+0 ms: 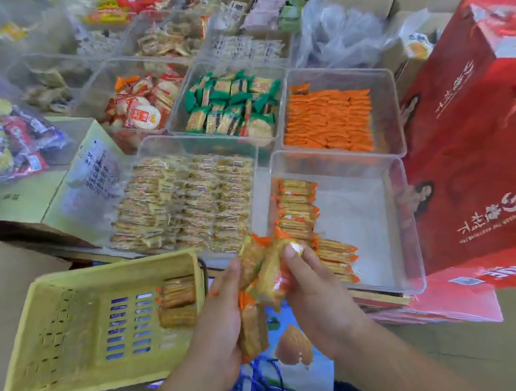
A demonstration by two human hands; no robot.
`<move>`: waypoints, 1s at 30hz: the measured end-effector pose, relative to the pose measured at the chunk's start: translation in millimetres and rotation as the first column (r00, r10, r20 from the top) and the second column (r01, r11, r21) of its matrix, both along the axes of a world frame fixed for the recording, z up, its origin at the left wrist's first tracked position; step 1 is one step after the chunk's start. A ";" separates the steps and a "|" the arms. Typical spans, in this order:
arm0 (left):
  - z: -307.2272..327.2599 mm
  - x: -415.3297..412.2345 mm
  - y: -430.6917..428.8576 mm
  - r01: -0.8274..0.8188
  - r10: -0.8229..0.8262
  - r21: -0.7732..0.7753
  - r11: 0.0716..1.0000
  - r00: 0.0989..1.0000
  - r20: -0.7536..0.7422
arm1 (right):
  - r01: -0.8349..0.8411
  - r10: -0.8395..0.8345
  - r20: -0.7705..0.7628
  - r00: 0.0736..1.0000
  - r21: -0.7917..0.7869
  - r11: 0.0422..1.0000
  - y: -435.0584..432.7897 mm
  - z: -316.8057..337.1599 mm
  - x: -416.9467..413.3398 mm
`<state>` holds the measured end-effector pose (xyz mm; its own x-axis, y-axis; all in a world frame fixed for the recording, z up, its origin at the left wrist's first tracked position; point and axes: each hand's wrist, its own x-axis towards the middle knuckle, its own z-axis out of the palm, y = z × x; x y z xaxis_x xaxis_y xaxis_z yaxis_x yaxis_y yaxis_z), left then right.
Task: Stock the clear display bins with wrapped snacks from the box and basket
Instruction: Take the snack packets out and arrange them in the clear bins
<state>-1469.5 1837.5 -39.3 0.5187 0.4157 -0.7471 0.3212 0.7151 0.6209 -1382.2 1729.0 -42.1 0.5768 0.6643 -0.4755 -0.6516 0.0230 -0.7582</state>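
**Handful of crackers poised beside the half-filled bin**

Both hands are clenched on a loose bundle of orange-wrapped cracker packs [268, 277], held in the air between the yellow basket [73, 326] and the nearest clear bin [361, 225]. The left hand [221, 310] wraps the lower packs against its palm. The right hand [311, 288] pinches the upper ones between thumb and fingers. The bundle stands roughly on end, with its long axes pointing away from the person and splayed a little.

The bin lies ahead and to the right of the grip, just beyond the right hand, which is the nearer one. Inside, a stocked row [297, 207] of the same packs runs along the left wall, each lying crosswise with its long axis left to right. The floor to the right of the row is bare. The held packs probably need turning to lie parallel with that row before they are set down beside it. That is likely work for the right hand while the left feeds. Two spare packs [178, 302] lie at the basket's right end, near the left hand. A red carton [483, 139] stands against the bin's right side.
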 end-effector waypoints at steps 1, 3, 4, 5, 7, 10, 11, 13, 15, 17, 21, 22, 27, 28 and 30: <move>0.8 10.8 -14.5 0.016 -0.015 0.033 0.999 0.999 -0.031 | -0.015 0.015 -0.021 1.000 0.012 1.000 -8.0 -1.7 9.7; 1.6 27.2 -37.3 0.067 -0.060 0.073 0.995 0.994 -0.093 | 0.007 -0.002 -0.081 0.997 0.066 0.998 -20.9 -2.8 25.0; 2.1 33.6 -46.2 0.098 -0.088 0.082 0.992 0.990 -0.114 | 0.027 -0.017 -0.113 0.993 0.083 0.996 -26.7 -2.2 31.6; 2.9 38.2 -53.4 0.124 -0.112 0.095 0.988 0.986 -0.128 | 0.040 -0.026 -0.136 0.990 0.096 0.995 -32.5 -1.8 37.3; 4.3 44.1 -63.3 0.176 -0.155 0.146 0.973 0.977 -0.145 | 0.040 -0.022 -0.148 0.989 0.126 0.991 -43.9 -4.9 47.4; 7.2 48.5 -70.1 0.289 -0.252 0.213 0.933 0.950 -0.185 | 0.024 0.000 -0.157 0.988 0.152 0.988 -54.8 -7.8 59.0; 8.3 49.7 -70.9 0.324 -0.281 0.235 0.916 0.939 -0.200 | 0.033 -0.007 -0.162 0.987 0.153 0.988 -57.1 -9.1 62.7; 8.7 52.5 -70.8 0.373 -0.323 0.265 0.889 0.922 -0.213 | 0.055 -0.027 -0.184 0.983 0.150 0.987 -59.3 -12.7 68.8; 8.5 55.8 -70.9 0.381 -0.334 0.266 0.886 0.920 -0.203 | 0.069 -0.040 -0.226 0.973 0.120 0.990 -58.4 -15.2 73.9; 7.7 60.0 -70.9 0.380 -0.330 0.284 0.881 0.921 -0.208 | 0.072 -0.053 -0.296 0.954 0.054 0.996 -56.6 -15.7 79.8; 3.4 72.9 -62.8 0.369 -0.317 0.332 0.868 0.926 -0.203 | 0.089 -0.078 -0.407 0.910 0.010 0.996 -53.5 -23.6 100.1; 1.1 76.3 -58.3 0.346 -0.289 0.309 0.886 0.933 -0.214 | 0.105 -0.094 -0.411 0.907 0.003 0.995 -53.1 -28.0 108.1; -17.3 84.4 -30.2 0.020 -0.021 -0.010 1.000 0.982 -0.188 | 0.291 -0.344 -0.287 0.894 -0.210 0.933 -51.4 -61.5 171.2; -22.4 85.9 -24.2 -0.021 0.013 -0.044 0.999 0.984 -0.179 | 0.314 -0.370 -0.201 0.907 -0.264 0.912 -50.2 -70.1 183.8; -30.7 85.9 -15.1 -0.055 0.042 -0.084 0.995 0.989 -0.143 | 0.310 -0.312 0.061 0.948 -0.387 0.868 -47.2 -87.4 202.5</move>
<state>-1383.6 1822.4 -70.0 0.3864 0.3673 -0.8461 0.3647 0.7817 0.5059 -1179.7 1681.8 -129.5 0.7209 0.2135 -0.6593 -0.6620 -0.0693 -0.7463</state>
